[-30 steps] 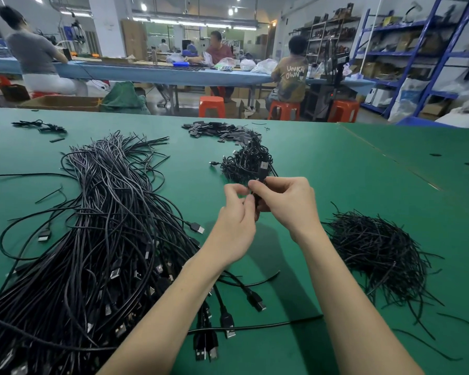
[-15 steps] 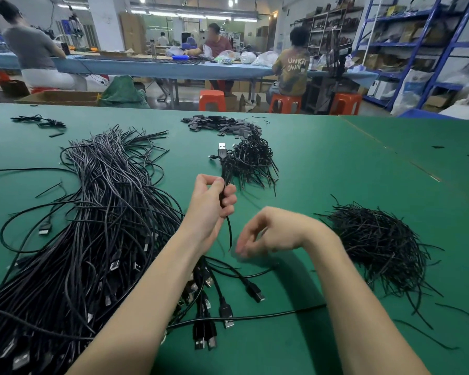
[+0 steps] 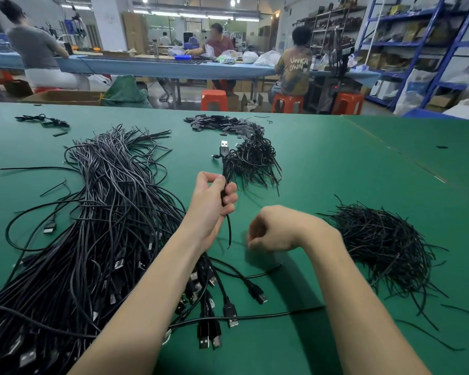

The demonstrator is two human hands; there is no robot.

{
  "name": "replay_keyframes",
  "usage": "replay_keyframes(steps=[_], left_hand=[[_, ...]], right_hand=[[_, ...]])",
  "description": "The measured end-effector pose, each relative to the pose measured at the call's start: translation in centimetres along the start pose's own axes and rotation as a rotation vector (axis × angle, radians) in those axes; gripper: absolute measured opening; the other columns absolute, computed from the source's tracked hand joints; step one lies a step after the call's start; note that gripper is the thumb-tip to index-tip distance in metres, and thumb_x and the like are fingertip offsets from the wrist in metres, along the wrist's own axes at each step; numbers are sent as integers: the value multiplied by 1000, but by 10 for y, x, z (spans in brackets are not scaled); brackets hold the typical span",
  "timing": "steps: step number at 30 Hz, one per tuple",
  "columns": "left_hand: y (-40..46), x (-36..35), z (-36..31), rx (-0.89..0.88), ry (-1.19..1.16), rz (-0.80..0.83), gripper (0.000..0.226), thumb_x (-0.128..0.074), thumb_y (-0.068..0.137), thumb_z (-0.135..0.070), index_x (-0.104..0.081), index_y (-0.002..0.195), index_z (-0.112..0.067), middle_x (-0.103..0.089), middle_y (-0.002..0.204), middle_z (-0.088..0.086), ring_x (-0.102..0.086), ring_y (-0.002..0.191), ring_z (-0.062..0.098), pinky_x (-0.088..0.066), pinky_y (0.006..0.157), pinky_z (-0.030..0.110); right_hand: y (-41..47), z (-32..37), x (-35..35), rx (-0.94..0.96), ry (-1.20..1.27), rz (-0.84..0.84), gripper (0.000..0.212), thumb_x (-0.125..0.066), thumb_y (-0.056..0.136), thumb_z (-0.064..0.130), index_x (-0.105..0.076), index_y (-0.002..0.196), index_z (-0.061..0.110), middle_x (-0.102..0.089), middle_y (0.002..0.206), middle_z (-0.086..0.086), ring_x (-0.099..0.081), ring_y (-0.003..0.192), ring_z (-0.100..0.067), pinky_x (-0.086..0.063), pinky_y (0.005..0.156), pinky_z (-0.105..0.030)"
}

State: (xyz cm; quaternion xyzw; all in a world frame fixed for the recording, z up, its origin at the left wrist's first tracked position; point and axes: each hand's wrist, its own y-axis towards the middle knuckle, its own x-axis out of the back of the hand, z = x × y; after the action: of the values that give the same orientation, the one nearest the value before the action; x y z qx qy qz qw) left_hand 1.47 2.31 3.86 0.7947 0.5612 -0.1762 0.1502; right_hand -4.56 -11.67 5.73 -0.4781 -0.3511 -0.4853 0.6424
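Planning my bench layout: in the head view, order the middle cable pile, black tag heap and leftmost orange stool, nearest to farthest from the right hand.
1. middle cable pile, just ahead of the right hand.
2. black tag heap, behind that pile.
3. orange stool, on the floor beyond.

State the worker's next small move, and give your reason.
Probably the right hand reaches to the wire-tie pile beside it for one tie: the left hand grips a folded USB cable, unbound, and no tie shows in the right hand's blurred fingers.
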Motion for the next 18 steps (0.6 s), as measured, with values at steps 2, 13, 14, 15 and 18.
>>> replay_keyframes(steps=[2,13,14,15,18], left_hand=[[-1,-1,0,-2,16,5,18,-32,106,-9,-32,90,-18,-47,66,-3,-34,53,9,-23,43,17],[-8,-11,5,-1,118,58,17,-35,107,-11,-32,90,-17,-47,63,-7,-34,53,7,-24,43,16],[-8,-12,5,-9,130,58,17,-35,107,-11,-33,91,-16,-47,62,-7,-34,52,7,-25,43,16],[-8,-13,5,-15,140,57,16,-36,107,-11,-33,92,-16,-48,61,-7,-35,52,7,-25,43,16],[-9,-12,4,-14,155,42,15,-37,107,-12,-35,92,-15,-49,59,-9,-36,52,6,-26,43,17]], right_hand=[[-7,-17,11,-50,69,-103,15,-66,92,26,-66,77,26,-66,72,14,-61,63,-1,-47,63,-19],[-21,-1,31,257,479,-730,35,-64,84,6,-78,101,33,-63,69,-5,-62,65,-24,-57,64,-28],[-19,2,29,256,416,-733,36,-66,84,7,-79,105,33,-64,71,-7,-60,68,-23,-56,68,-27],[-17,5,27,258,370,-737,36,-67,84,8,-79,108,32,-65,73,-6,-59,69,-19,-53,70,-24],[-12,8,22,281,364,-748,34,-71,84,10,-79,111,29,-69,77,2,-59,70,-11,-46,69,-13]])
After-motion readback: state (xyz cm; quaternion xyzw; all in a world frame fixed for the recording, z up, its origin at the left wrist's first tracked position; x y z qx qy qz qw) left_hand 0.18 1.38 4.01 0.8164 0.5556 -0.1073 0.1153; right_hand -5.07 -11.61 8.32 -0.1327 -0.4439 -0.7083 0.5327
